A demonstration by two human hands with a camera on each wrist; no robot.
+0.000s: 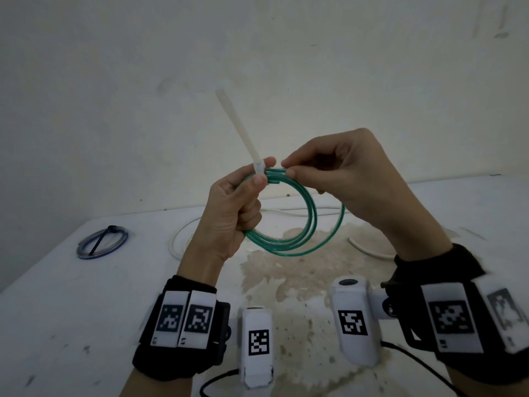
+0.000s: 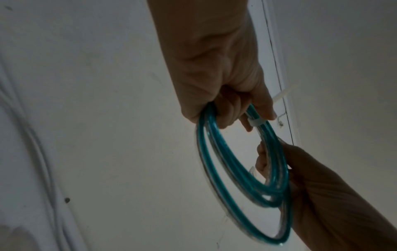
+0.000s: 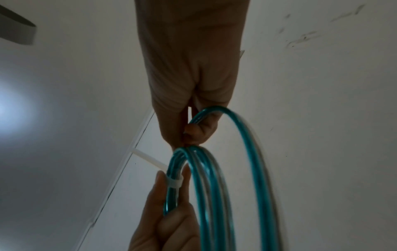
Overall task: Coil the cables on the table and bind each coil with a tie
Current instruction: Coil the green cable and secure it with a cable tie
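Observation:
A green cable coil (image 1: 297, 239) (image 2: 234, 178) (image 3: 217, 195) is held up above the table between both hands. My left hand (image 1: 243, 202) (image 2: 225, 95) grips the coil's left side, thumb and forefinger pinching it at a white zip tie (image 1: 240, 130) (image 2: 255, 123) (image 3: 173, 183) looped round the strands. The tie's long tail sticks up and to the left. My right hand (image 1: 337, 173) (image 3: 189, 110) pinches the top of the coil just right of the tie.
A blue coil bound with a black tie (image 1: 101, 242) lies on the white table (image 1: 71, 310) at the left. A loose white cable (image 1: 183, 239) runs behind the hands. A brownish stain (image 1: 289, 282) marks the table's middle. The wall stands close behind.

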